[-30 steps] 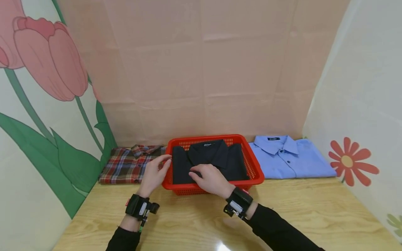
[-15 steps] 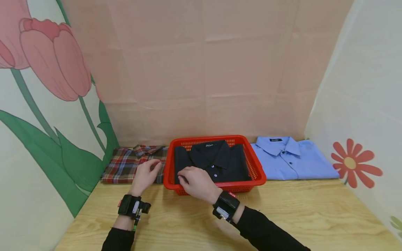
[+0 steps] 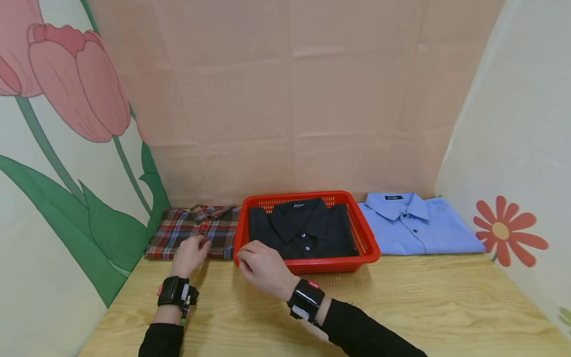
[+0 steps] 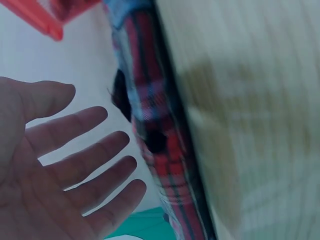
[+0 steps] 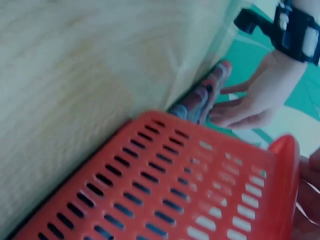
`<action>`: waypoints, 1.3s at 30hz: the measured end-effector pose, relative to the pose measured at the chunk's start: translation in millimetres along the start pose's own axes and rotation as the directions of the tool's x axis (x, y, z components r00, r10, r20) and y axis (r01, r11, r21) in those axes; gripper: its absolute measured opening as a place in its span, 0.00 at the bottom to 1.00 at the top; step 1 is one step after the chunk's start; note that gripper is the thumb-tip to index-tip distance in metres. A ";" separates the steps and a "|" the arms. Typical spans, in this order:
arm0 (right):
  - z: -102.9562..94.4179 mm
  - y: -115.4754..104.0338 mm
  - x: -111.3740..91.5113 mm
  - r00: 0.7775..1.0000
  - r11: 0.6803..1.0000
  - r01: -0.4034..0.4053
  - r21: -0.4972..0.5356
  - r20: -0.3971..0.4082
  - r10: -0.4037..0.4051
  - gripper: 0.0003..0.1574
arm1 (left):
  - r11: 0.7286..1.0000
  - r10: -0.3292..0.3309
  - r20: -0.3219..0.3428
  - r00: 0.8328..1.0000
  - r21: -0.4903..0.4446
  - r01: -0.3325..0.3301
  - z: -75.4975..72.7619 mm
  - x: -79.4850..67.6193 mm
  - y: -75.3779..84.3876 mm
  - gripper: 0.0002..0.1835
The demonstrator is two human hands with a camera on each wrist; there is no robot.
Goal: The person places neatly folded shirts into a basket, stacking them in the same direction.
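Observation:
My left hand (image 3: 189, 255) is at the front edge of a folded plaid shirt (image 3: 171, 233), left of a red plastic basket (image 3: 339, 262). In the left wrist view, the fingers of this hand (image 4: 75, 165) are spread and loosely bent, apart from the shirt's side (image 4: 160, 155). My right hand (image 3: 267, 270) is at the basket's front left corner, fingers loosely curled. Some of its fingers (image 5: 310, 205) show beside the rim in the right wrist view; contact there cannot be told. Inside the basket lies a folded black shirt (image 3: 321, 245), collar to the back.
Right of the basket lies a folded light blue shirt (image 3: 428, 233). All stand along the back of a wooden table (image 3: 424, 297). A pinkish backdrop (image 3: 285, 99) rises behind, with patterned walls on both sides.
Both hands have moved left and toward me. The left has gone from the basket's left rim to the plaid shirt; the right from above the black shirt to the basket's front left corner.

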State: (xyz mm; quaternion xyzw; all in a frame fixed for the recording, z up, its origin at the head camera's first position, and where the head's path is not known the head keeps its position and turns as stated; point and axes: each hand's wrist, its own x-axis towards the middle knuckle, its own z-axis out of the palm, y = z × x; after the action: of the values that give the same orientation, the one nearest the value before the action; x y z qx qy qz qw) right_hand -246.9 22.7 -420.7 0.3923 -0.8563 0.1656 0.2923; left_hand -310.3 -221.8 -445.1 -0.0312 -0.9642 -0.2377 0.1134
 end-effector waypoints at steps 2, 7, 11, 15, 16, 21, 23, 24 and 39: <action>2.9 -3.2 -1.3 0.999 0.999 0.032 0.007 -0.014 -0.032 0.06 | 1.000 -0.006 0.017 1.000 0.020 0.006 0.4 0.4 -4.3 0.13; 8.8 -9.8 -6.1 0.992 0.992 0.124 0.020 0.003 -0.124 0.06 | 0.999 -0.003 0.057 0.998 0.042 0.001 2.6 1.3 -12.6 0.13; 11.2 -14.7 -8.8 0.979 0.980 0.199 0.020 0.037 -0.200 0.08 | 0.999 -0.007 0.052 0.999 0.051 0.004 3.3 1.3 -17.3 0.13; 14.1 -19.1 -12.0 0.960 0.962 0.272 -0.022 0.069 -0.270 0.10 | 0.998 -0.004 0.055 0.998 0.058 0.000 4.2 -0.2 -19.7 0.14; 14.5 -20.3 -12.9 0.956 0.957 0.288 -0.035 0.073 -0.285 0.10 | 0.998 -0.003 0.059 0.998 0.060 0.000 4.4 -0.5 -20.1 0.15; 15.3 -24.8 -16.6 0.934 0.934 0.353 -0.056 0.089 -0.347 0.12 | 0.997 -0.012 0.098 0.995 0.072 0.005 3.2 -2.2 -20.0 0.19; 16.1 -26.0 -17.9 0.927 0.930 0.364 -0.055 0.116 -0.357 0.12 | 0.997 -0.022 0.116 0.993 0.081 0.013 2.7 -2.6 -19.5 0.19; 17.0 -26.2 -18.6 0.924 0.929 0.367 -0.048 0.137 -0.358 0.12 | 0.996 -0.029 0.125 0.992 0.086 0.019 2.8 -2.5 -19.3 0.19; 36.0 -26.8 -18.8 0.928 0.986 0.069 0.154 0.353 -0.120 0.10 | 0.979 -0.109 0.175 0.978 0.187 0.076 9.2 1.1 -21.5 0.21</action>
State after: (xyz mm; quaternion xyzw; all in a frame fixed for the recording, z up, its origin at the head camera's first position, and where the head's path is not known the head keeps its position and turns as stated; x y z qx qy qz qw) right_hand -229.8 -2.1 -459.0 0.4762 -0.8619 0.1355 0.1096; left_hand -315.6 -236.5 -462.5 0.0023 -0.9884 -0.1511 0.0147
